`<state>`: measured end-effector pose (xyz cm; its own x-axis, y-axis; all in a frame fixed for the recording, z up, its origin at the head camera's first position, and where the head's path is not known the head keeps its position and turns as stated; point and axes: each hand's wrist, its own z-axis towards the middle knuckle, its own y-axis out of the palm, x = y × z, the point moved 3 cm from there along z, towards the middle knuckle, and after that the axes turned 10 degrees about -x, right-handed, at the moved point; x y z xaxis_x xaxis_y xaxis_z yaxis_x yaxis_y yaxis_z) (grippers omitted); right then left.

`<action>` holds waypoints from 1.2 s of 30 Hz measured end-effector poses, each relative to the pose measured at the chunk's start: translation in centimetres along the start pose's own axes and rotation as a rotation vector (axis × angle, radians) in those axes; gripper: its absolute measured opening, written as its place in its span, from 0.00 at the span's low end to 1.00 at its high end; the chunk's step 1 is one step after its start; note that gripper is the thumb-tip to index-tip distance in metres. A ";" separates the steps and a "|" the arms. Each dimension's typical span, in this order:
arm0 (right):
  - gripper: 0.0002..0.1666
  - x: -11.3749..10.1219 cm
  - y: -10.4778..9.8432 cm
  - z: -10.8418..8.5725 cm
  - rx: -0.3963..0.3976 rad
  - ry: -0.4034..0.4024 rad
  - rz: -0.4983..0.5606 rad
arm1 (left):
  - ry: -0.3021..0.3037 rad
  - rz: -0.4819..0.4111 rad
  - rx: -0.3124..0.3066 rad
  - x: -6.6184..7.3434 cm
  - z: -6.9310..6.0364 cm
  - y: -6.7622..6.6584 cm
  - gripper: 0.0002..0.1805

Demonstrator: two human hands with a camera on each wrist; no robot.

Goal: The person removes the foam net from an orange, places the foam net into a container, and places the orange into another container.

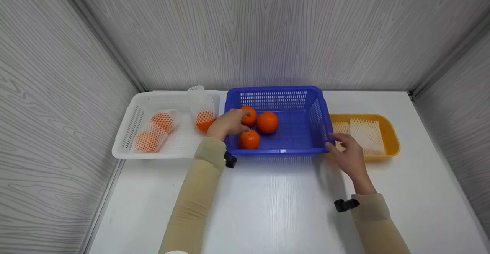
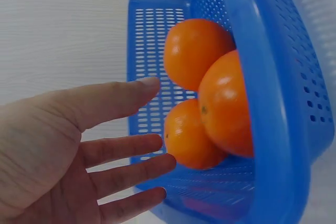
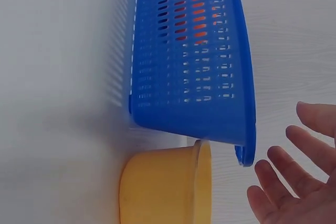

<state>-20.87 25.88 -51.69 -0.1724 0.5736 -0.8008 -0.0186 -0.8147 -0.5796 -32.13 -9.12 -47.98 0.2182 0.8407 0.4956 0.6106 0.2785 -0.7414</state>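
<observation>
Three bare oranges [image 1: 267, 122] sit grouped in the left part of a blue plastic basket [image 1: 273, 90]. Above that basket's left edge is my left hand [image 1: 226, 124], its thumb and fingers spread and holding nothing. In the left wrist view the fingertips come close to the lowest orange [image 2: 186, 140]; whether they touch it I cannot tell. My right hand [image 1: 349, 155] is at the basket's front right corner. Its fingers look loosely spread in the right wrist view, just off the blue rim [image 3: 249, 93], with nothing in them.
A white basket [image 1: 126, 131] on the left holds several oranges in white foam net sleeves, one sleeve [image 1: 199, 97] standing up at its right side. At right, a yellow tray [image 1: 392, 139] holds flat foam nets [image 1: 366, 137]. Grey wood-grain panels [image 1: 237, 32] enclose the white table [image 1: 275, 208].
</observation>
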 end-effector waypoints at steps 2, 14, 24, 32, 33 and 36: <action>0.19 -0.4 0.2 -0.1 -0.008 -0.008 0.012 | 0.019 -0.008 0.048 -0.3 -0.6 -0.2 0.31; 0.20 -2.8 1.9 -0.4 -0.047 -0.042 0.079 | -0.051 -0.048 0.320 -5.0 -4.9 -2.8 0.26; 0.20 -4.2 3.3 -0.6 -0.100 -0.056 0.152 | -0.208 -0.100 0.426 -8.9 -6.0 -3.9 0.23; 0.17 -9.2 3.1 -1.5 -0.142 -0.054 0.136 | -0.385 -0.236 0.423 -11.3 -5.0 -4.1 0.30; 0.17 -9.1 3.2 -1.5 -0.141 -0.056 0.135 | -0.397 -0.253 0.413 -11.6 -4.8 -4.1 0.29; 0.16 -8.4 3.6 -1.3 -0.143 -0.058 0.125 | -0.404 -0.298 0.364 -12.1 -4.4 -3.9 0.27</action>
<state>-18.22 18.24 -47.28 -0.2215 0.4594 -0.8602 0.1455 -0.8566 -0.4950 -33.85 -22.42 -49.08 -0.2711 0.7919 0.5472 0.2869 0.6091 -0.7394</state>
